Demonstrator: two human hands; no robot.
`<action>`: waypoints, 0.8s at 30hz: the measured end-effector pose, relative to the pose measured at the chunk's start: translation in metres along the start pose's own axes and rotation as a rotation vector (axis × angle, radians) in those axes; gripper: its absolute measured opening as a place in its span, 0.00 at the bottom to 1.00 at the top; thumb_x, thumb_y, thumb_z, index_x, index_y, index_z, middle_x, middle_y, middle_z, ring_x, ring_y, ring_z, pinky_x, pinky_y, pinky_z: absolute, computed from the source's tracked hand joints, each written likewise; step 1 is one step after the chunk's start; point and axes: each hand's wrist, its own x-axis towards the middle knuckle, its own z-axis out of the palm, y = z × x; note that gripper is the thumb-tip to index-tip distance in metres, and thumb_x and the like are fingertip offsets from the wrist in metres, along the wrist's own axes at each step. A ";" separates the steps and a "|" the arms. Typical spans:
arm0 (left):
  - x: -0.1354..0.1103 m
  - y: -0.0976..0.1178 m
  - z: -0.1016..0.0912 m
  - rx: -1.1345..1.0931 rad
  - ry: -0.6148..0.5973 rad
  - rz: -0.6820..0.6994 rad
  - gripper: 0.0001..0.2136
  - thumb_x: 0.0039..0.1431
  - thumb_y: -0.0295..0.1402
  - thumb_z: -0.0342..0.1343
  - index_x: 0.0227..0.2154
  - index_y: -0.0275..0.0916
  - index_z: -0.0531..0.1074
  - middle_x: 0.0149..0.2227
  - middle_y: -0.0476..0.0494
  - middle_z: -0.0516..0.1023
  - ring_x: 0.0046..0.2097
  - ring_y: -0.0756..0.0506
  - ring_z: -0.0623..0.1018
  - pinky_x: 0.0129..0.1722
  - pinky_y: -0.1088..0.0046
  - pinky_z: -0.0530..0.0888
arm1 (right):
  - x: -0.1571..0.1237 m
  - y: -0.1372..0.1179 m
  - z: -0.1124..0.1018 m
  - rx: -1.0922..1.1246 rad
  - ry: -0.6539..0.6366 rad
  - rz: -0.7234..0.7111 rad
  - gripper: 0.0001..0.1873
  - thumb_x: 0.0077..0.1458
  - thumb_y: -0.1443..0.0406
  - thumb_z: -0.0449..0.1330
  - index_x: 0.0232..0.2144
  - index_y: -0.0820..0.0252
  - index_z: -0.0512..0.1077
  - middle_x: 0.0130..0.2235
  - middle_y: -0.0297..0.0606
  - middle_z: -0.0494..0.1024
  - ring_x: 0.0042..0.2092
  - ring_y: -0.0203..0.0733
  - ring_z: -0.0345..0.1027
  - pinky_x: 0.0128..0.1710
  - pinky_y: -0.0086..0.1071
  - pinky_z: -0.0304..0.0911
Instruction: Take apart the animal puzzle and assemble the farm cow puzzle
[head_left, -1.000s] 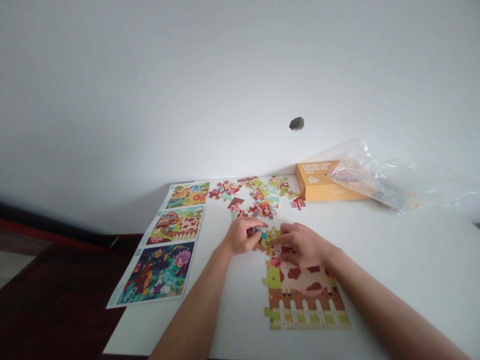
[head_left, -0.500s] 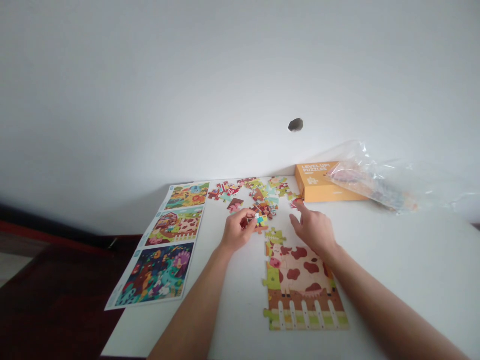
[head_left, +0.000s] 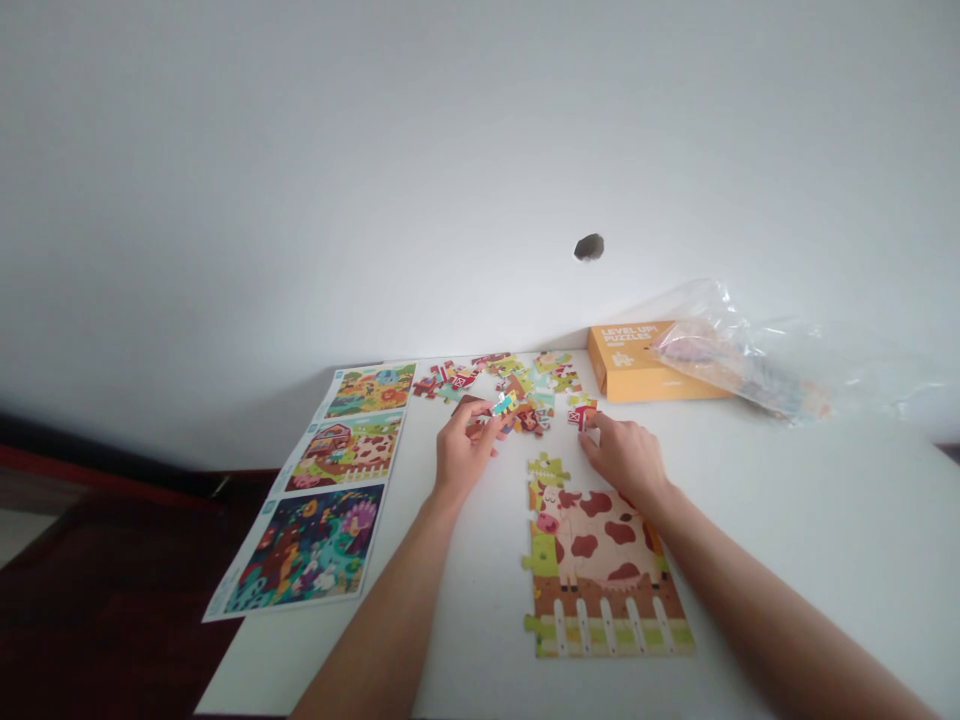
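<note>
My left hand (head_left: 465, 447) pinches a small teal-and-yellow jigsaw piece (head_left: 503, 403) between its fingertips, above the loose pieces. My right hand (head_left: 622, 458) has its fingertips on a red barn-pattern piece (head_left: 582, 415) and seems to grip it at the edge of the scatter. Several loose jigsaw pieces (head_left: 525, 385) lie spread in front of the wall. Nearer me lies a partly assembled cow jigsaw (head_left: 600, 560), with brown spots and a white fence, just below my right hand and apart from it.
A printed sheet of puzzle pictures (head_left: 322, 490) lies left of the pieces, overhanging the white table's (head_left: 787, 540) left edge. An orange puzzle box (head_left: 626, 362) and a clear plastic bag (head_left: 735, 370) stand by the wall. Dark floor shows lower left.
My right hand has moved from above the loose pieces onto the red barn piece. My left hand has moved slightly up and left, still with its small piece.
</note>
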 end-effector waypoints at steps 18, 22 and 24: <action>0.002 0.003 -0.001 0.370 -0.197 0.466 0.19 0.59 0.23 0.52 0.51 0.46 0.73 0.58 0.41 0.69 0.59 0.41 0.70 0.61 0.54 0.65 | 0.009 0.014 0.017 0.181 0.210 -0.262 0.19 0.56 0.59 0.59 0.50 0.56 0.74 0.55 0.45 0.70 0.52 0.49 0.65 0.55 0.38 0.58; 0.003 0.001 -0.001 0.430 -0.089 0.464 0.13 0.58 0.25 0.56 0.45 0.43 0.75 0.52 0.41 0.72 0.57 0.41 0.70 0.59 0.55 0.67 | 0.011 0.015 0.020 0.194 0.205 -0.238 0.19 0.55 0.58 0.61 0.47 0.59 0.75 0.48 0.46 0.73 0.50 0.50 0.65 0.54 0.38 0.59; 0.004 -0.001 -0.002 0.460 -0.020 0.445 0.08 0.57 0.27 0.59 0.39 0.42 0.77 0.50 0.41 0.73 0.56 0.40 0.71 0.58 0.56 0.68 | 0.010 0.015 0.020 0.191 0.210 -0.196 0.25 0.53 0.55 0.64 0.51 0.60 0.73 0.46 0.48 0.73 0.49 0.51 0.65 0.52 0.39 0.60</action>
